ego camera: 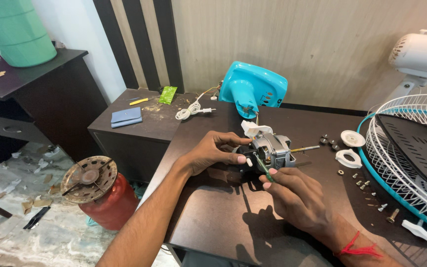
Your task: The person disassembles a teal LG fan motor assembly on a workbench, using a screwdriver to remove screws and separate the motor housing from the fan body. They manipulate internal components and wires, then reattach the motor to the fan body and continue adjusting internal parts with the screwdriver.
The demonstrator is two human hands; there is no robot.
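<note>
One green packet and one blue wallet-like pack on the side cabinet.

A small, flat, bright green packet (167,94) lay near the back edge of the low cabinet (124,133), just left of the desk (223,217). A flat, rectangular blue-grey pack (126,117) sat nearer the cabinet's left front corner, well apart from the packet. No screens or signs showed.

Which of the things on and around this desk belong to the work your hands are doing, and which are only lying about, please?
In hand:
- fan motor, in left hand
- green screwdriver, in right hand
- loose screws
- turquoise fan housing
- fan guard

Lying about:
- red gas cylinder
- blue wallet
- green bucket
</note>
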